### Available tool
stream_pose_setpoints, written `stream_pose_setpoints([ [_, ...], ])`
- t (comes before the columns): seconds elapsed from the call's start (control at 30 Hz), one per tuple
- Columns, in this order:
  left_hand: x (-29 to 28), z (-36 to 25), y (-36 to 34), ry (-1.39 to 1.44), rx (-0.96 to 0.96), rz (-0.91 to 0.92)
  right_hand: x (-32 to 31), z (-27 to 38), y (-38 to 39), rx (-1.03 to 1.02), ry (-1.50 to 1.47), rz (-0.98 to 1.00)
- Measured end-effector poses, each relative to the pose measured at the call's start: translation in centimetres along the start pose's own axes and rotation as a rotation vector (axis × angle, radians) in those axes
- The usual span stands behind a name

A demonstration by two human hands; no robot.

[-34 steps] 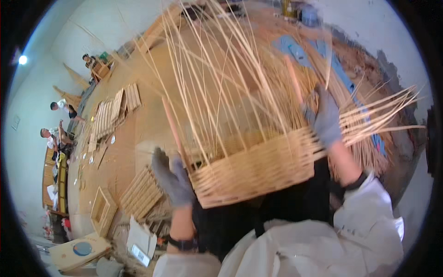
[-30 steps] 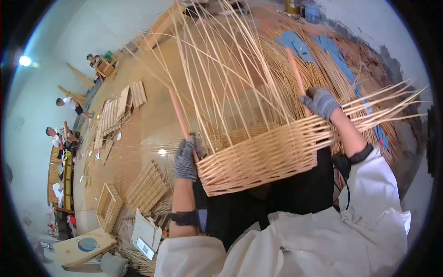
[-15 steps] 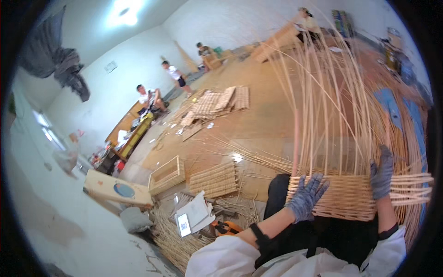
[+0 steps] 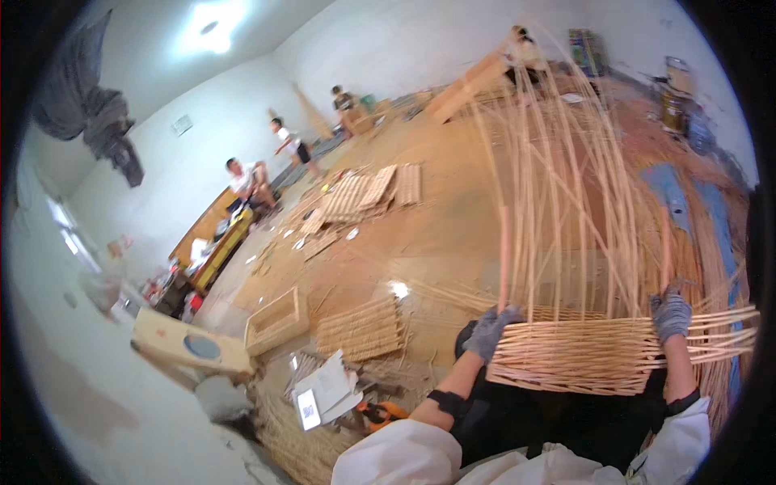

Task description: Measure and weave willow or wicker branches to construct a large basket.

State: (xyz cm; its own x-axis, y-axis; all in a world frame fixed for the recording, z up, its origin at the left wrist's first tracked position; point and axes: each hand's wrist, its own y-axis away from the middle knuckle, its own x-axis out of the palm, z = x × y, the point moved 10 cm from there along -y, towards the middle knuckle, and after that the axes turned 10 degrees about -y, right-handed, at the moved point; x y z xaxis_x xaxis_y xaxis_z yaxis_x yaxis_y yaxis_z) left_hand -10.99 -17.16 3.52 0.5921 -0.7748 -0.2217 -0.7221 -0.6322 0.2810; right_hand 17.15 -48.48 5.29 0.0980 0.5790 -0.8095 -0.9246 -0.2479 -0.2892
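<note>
A partly woven wicker panel (image 4: 574,356) lies across my dark-clad lap, with long pale rods (image 4: 578,202) rising from its upper edge. Thicker uprights stand at both ends: a left stick (image 4: 504,259) and a right stick (image 4: 666,246). My left hand (image 4: 491,333), in a grey glove, is closed around the panel's upper left corner by the left stick. On the other side my right hand (image 4: 671,314), gloved alike, grips the panel's upper right at the foot of the right stick. Loose weaver ends (image 4: 723,333) stick out past it to the right.
To the left lie a woven panel (image 4: 360,330), an open wooden frame (image 4: 277,321), a white carton (image 4: 330,388), a phone (image 4: 308,409) and an orange-handled tool (image 4: 381,414). More panels (image 4: 364,194) are piled mid-floor. Rods lie at right beside blue sheeting (image 4: 669,194). Several people are farther back.
My left hand has gone from lying spread on the panel's face to gripping its upper left corner. My right hand has dropped to the right stick's foot and closed. The panel's face has tilted upward.
</note>
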Motion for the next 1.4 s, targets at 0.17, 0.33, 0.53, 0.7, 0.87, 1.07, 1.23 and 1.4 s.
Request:
stream_pose_setpoints([
  [0.17, -3.4, 6.6, -4.7, 0.311, 0.107, -0.033, -2.1, 6.7, 1.9, -0.004, 0.054, 0.099],
  [0.33, -5.0, -7.3, -4.2, 0.306, 0.244, 0.000, -12.3, 13.1, -2.8, -0.090, 0.080, 0.012],
  [0.53, -4.2, -32.5, 3.3, 0.627, 0.467, 0.341, -35.6, 19.2, -0.5, -0.940, -0.482, -0.887],
  [0.7, -8.7, -40.9, 4.5, 0.436, 0.521, 0.554, -18.8, 8.7, -8.7, -0.170, -0.742, -0.169],
  [0.87, -13.9, -36.4, 6.6, 0.110, 0.786, 0.252, -15.9, 15.3, -5.1, -0.224, -0.875, -0.125],
  [1.07, -17.2, -31.9, 8.8, -0.333, 1.043, -0.187, -13.3, 15.1, -5.3, -0.247, -1.015, -0.102],
  [1.23, -19.3, -28.4, 6.4, -0.048, 1.026, -0.071, -15.8, 11.3, -9.5, -0.299, -1.128, -0.143],
  [1.4, -13.6, -26.2, 0.4, 0.264, 0.929, 0.099, -20.2, 8.1, -14.3, -0.302, -1.184, -0.165],
])
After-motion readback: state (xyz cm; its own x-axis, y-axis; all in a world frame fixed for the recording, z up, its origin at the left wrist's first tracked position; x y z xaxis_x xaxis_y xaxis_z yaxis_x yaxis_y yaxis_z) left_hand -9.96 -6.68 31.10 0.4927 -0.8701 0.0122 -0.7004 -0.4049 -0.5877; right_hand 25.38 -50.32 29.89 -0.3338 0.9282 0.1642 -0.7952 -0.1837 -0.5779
